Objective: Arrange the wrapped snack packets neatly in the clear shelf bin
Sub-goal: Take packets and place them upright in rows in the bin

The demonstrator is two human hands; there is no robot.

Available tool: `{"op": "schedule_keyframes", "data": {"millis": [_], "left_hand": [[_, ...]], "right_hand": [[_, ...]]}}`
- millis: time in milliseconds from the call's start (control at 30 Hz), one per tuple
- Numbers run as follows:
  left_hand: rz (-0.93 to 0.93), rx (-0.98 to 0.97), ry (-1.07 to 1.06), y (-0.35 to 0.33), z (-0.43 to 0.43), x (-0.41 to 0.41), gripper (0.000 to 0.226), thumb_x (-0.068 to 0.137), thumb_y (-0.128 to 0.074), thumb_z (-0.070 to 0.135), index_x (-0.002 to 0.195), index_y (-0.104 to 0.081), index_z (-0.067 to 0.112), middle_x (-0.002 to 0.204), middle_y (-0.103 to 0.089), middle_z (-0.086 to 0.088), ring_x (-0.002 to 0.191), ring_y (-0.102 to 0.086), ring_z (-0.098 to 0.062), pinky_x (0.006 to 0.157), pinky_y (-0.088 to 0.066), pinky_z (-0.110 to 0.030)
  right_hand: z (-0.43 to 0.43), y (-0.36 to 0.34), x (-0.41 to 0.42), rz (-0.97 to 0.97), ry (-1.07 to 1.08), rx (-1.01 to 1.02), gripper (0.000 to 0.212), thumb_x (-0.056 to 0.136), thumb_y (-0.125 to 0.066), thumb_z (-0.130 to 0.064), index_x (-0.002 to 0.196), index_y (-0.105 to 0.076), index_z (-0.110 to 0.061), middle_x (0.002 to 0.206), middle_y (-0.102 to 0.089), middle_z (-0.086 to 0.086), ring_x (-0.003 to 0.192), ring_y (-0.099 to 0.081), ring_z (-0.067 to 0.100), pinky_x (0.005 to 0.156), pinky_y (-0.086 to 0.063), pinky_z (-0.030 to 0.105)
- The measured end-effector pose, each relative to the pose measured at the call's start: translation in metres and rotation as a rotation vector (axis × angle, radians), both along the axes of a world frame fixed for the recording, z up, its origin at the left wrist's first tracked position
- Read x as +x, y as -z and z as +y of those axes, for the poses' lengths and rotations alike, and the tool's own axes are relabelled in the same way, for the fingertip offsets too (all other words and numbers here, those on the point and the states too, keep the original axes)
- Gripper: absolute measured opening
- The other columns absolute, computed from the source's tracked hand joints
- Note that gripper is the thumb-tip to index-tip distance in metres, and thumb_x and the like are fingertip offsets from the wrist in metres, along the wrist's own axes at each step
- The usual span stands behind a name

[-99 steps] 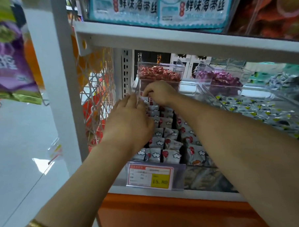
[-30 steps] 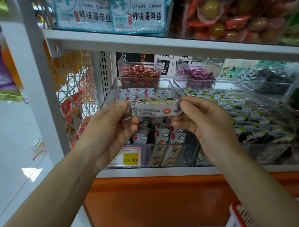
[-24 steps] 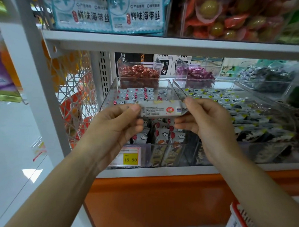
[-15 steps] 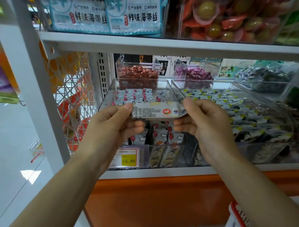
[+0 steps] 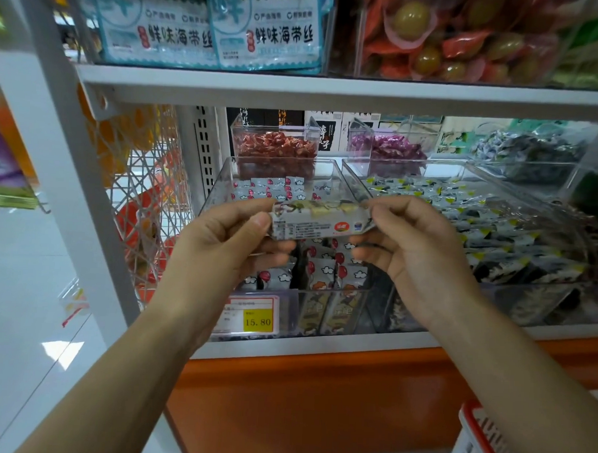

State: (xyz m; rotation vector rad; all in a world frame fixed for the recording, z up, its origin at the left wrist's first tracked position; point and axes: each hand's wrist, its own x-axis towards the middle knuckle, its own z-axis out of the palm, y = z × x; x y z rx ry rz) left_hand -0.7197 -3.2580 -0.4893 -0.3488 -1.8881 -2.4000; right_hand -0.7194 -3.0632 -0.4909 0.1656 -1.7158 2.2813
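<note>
A long wrapped snack packet (image 5: 320, 222), grey-white with small print and a red logo, is held level in front of the clear shelf bin (image 5: 221, 178). My left hand (image 5: 221, 243) pinches its left end and my right hand (image 5: 413, 245) pinches its right end. Inside the bin lie rows of small grey packets (image 5: 323, 268) with red and white marks, partly hidden behind my hands. The held packet hangs above the front half of the bin.
A price tag (image 5: 252, 315) reading 15.80 hangs on the bin's front. A second clear bin (image 5: 516, 235) of dark packets sits to the right, small bins of red candy (image 5: 273, 150) and purple candy (image 5: 386, 149) behind. A shelf edge (image 5: 331, 92) runs overhead. A red-rimmed basket (image 5: 480, 443) stands lower right.
My hands left the back of the bin and now hold one long packet between them. Over the last second the packet was turned slightly and stays at about the same place.
</note>
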Motion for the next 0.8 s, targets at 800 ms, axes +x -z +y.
{"op": "schedule_keyframes", "data": {"millis": [800], "left_hand": [[0.079, -0.085, 0.105, 0.0008, -0.0030, -0.0022, 0.048, 0.066, -0.065, 0.022, 0.113, -0.057, 0.015, 0.096, -0.073, -0.004, 0.092, -0.070, -0.022, 0.073, -0.056, -0.024]], "right_hand": [[-0.0086, 0.0061, 0.0010, 0.090, -0.038, 0.283, 0.013, 0.087, -0.062, -0.015, 0.098, -0.069, -0.018, 0.091, -0.061, 0.010, 0.084, -0.066, 0.022, 0.066, -0.058, 0.027]]}}
